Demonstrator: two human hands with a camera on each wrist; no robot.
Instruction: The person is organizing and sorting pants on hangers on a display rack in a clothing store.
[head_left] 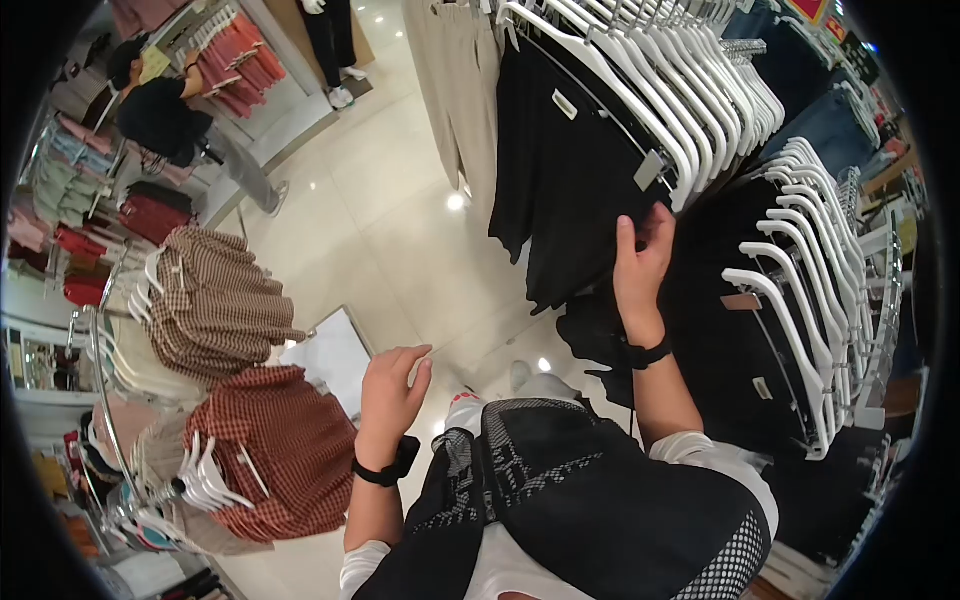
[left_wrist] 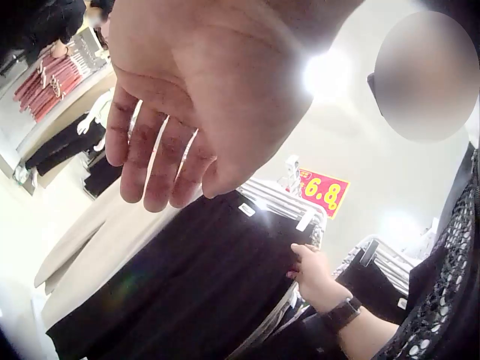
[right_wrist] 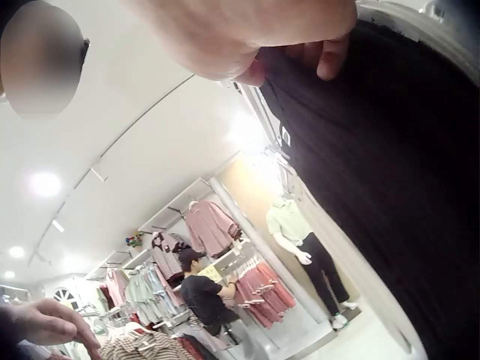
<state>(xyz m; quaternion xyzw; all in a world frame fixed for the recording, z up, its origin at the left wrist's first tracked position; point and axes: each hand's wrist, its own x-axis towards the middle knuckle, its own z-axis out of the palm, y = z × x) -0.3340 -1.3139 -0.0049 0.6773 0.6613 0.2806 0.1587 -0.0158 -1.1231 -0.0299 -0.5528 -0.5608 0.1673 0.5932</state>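
Observation:
My right hand is at the side edge of a pair of black trousers hanging at the front of a rack. In the right wrist view its curled fingers pinch the dark cloth near the waistband. A white hanger carries the trousers, and a small tag hangs at their waist. My left hand is held in the air in front of my body, holding nothing. The left wrist view shows its palm, with the fingers extended and slightly apart.
Beige trousers hang beside the black ones. More black trousers on white hangers stand to my right. Checked shirts hang on a rail at my left. A person stands by the far wall rack, near a mannequin.

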